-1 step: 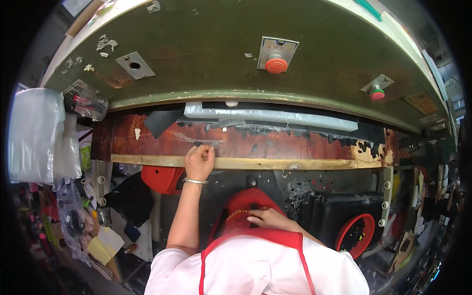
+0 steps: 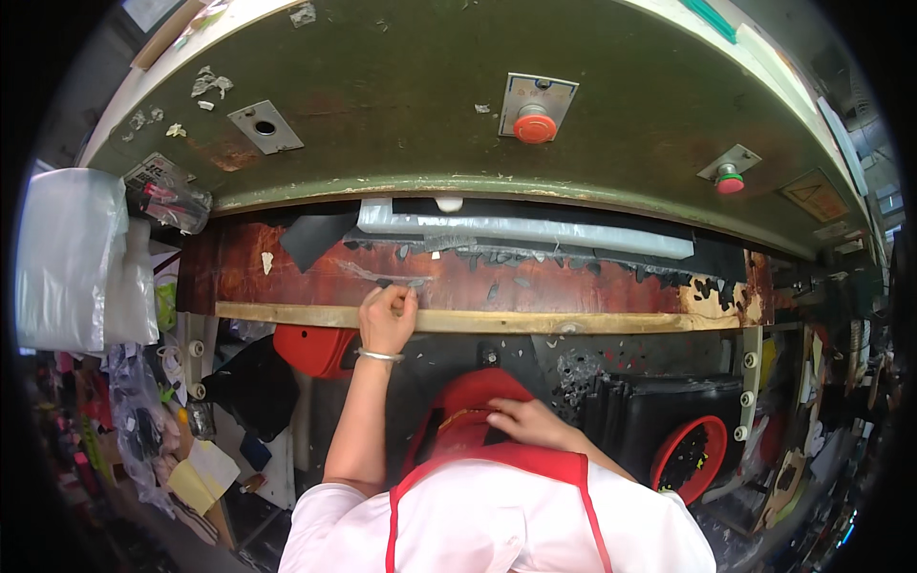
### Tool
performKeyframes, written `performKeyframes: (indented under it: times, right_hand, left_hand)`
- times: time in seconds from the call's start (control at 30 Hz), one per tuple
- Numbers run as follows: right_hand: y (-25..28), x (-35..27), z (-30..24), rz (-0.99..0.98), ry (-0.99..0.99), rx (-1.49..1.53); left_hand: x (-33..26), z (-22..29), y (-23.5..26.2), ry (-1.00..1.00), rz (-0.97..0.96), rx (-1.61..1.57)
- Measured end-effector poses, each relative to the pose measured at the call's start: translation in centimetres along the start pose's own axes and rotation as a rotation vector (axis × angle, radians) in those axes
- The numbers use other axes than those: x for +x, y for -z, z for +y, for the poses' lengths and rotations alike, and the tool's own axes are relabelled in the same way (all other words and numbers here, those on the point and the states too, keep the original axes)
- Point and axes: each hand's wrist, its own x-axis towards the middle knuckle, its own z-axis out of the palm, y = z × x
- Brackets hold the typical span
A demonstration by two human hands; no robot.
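Note:
My left hand (image 2: 387, 313), with a bangle at the wrist, is over the near side of a reddish-brown work surface (image 2: 315, 277). Its thumb and fingers are pinched together; what they hold, if anything, is too small to make out. Tiny dark scraps lie by the fingertips. Over my lap, my right hand (image 2: 533, 422) rests against the red apron (image 2: 478, 439), its fingers stretched out and holding nothing. Along the far side of the surface lies a long, pale, plastic-wrapped bar (image 2: 535, 236), with several small black leaf-shaped pieces (image 2: 492, 256) in front of it.
A green machine panel (image 2: 382, 115) with a red push button (image 2: 535, 125) rises beyond the surface. A wooden strip (image 2: 478, 321) edges the near side. Below are a red stool (image 2: 315, 349) and a red bucket (image 2: 712, 439); clear plastic bags (image 2: 72, 263) hang at left.
My right hand has shifted slightly to the right over the apron, which creases differently. My left hand stays pinched in nearly the same place.

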Motion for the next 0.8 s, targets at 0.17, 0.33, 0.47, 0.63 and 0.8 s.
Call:
performKeyframes:
  times: [0.17,0.33,0.47,0.63,0.8]
  right_hand:
    - [6.0,-1.4,-0.4,0.694,0.069,0.496]
    - [11.2,2.9,-1.3,1.086,0.209,0.414]
    - [10.6,8.2,-3.0,1.066,0.226,0.445]
    - [7.4,9.3,-3.6,1.121,0.282,0.023]
    - [4.2,6.5,-2.8,1.115,0.305,-0.203]
  left_hand:
    - [-3.4,1.2,2.4,0.077,-0.097,-0.003]
    - [-3.6,4.7,4.6,0.169,-0.092,-0.083]
    - [1.4,8.8,1.4,-0.099,0.025,0.014]
    - [1.4,9.9,0.6,-0.238,-0.231,0.303]
    - [-2.2,9.4,1.9,-0.248,-0.376,0.317]
